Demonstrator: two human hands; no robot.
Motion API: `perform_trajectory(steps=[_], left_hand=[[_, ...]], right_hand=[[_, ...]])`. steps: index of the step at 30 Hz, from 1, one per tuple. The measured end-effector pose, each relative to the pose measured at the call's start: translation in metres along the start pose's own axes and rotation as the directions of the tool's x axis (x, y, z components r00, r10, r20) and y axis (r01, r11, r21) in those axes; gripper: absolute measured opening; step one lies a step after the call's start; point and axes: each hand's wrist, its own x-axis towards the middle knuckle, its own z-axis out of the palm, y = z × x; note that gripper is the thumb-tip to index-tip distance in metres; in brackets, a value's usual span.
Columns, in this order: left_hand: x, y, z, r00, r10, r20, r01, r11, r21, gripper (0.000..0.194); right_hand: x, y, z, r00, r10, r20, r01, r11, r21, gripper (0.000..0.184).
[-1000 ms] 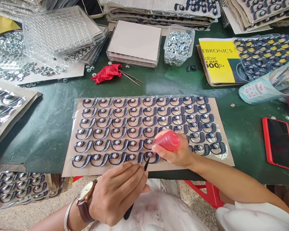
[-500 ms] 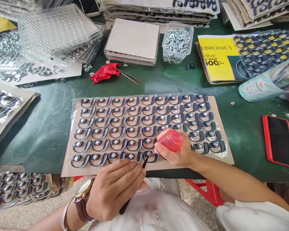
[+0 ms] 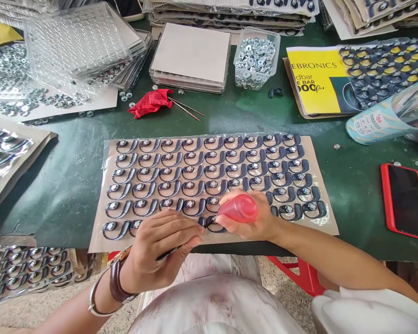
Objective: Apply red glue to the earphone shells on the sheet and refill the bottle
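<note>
Table (image 3: 73, 162) in green, brown sheet (image 3: 97, 239) spread across it, and I'm at its near rows!
My left hand (image 3: 163, 246) comes in beside my right hand (image 3: 264, 220); the right wraps round a red squeeze bottle (image 3: 242, 208), the left clamps a slim black tool (image 3: 169, 253), tip right at one hook-shaped part (image 3: 216, 227) in the nearest row, touching or not, I can't tell.
</note>
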Motion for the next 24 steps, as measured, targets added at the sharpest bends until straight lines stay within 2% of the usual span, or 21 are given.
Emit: perform_trajectory(steps=[3, 6, 8, 10, 14, 17, 19, 20, 21, 22, 23, 24], left_hand=[[-0.001, -0.001, 0.000, 1.000, 0.003, -0.003, -0.003, 1.000, -0.001, 0.020], [-0.002, 0.001, -0.002, 0.998, 0.049, 0.037, -0.050, 0.998, 0.038, 0.019], [-0.002, 0.004, -0.003, 0.995, 0.077, 0.070, -0.082, 0.994, 0.071, 0.019], [0.000, 0.006, -0.003, 0.991, 0.098, 0.088, -0.107, 0.989, 0.103, 0.019], [0.005, 0.010, -0.003, 0.988, 0.101, 0.115, -0.117, 0.982, 0.145, 0.020], [0.009, 0.013, -0.006, 0.987, 0.103, 0.124, -0.123, 0.979, 0.162, 0.020], [0.011, 0.014, -0.011, 0.984, 0.120, 0.134, -0.142, 0.975, 0.171, 0.021], [0.012, 0.014, -0.013, 0.983, 0.124, 0.138, -0.147, 0.975, 0.167, 0.021], [0.012, 0.014, -0.016, 0.984, 0.122, 0.133, -0.143, 0.977, 0.158, 0.022], [0.013, 0.014, -0.019, 0.986, 0.111, 0.124, -0.129, 0.981, 0.143, 0.023], [0.012, 0.013, -0.021, 0.990, 0.094, 0.103, -0.107, 0.986, 0.129, 0.024], [0.011, 0.012, -0.022, 0.995, 0.073, 0.073, -0.081, 0.989, 0.125, 0.026]], right_hand=[[0.004, -0.011, -0.006, 0.999, 0.014, -0.040, -0.012, 0.999, 0.039, 0.016], [0.012, -0.026, -0.023, 0.979, 0.198, -0.043, -0.189, 0.968, 0.165, 0.014], [0.018, -0.034, -0.038, 0.943, 0.334, 0.005, -0.324, 0.911, 0.256, 0.014], [0.022, -0.037, -0.053, 0.915, 0.400, 0.058, -0.396, 0.859, 0.324, 0.017], [0.023, -0.028, -0.076, 0.898, 0.435, 0.062, -0.424, 0.822, 0.380, 0.022], [0.021, -0.018, -0.090, 0.909, 0.416, -0.023, -0.382, 0.854, 0.353, 0.026], [0.023, -0.011, -0.102, 0.920, 0.366, -0.142, -0.346, 0.927, 0.146, 0.028], [0.026, -0.008, -0.109, 0.925, 0.310, -0.220, -0.328, 0.943, -0.049, 0.027], [0.029, -0.003, -0.117, 0.932, 0.228, -0.282, -0.308, 0.908, -0.284, 0.025], [0.032, 0.004, -0.126, 0.940, 0.143, -0.309, -0.290, 0.811, -0.508, 0.024], [0.037, 0.012, -0.134, 0.951, 0.071, -0.301, -0.268, 0.676, -0.687, 0.022], [0.042, 0.023, -0.141, 0.964, 0.023, -0.266, -0.236, 0.538, -0.809, 0.020]])
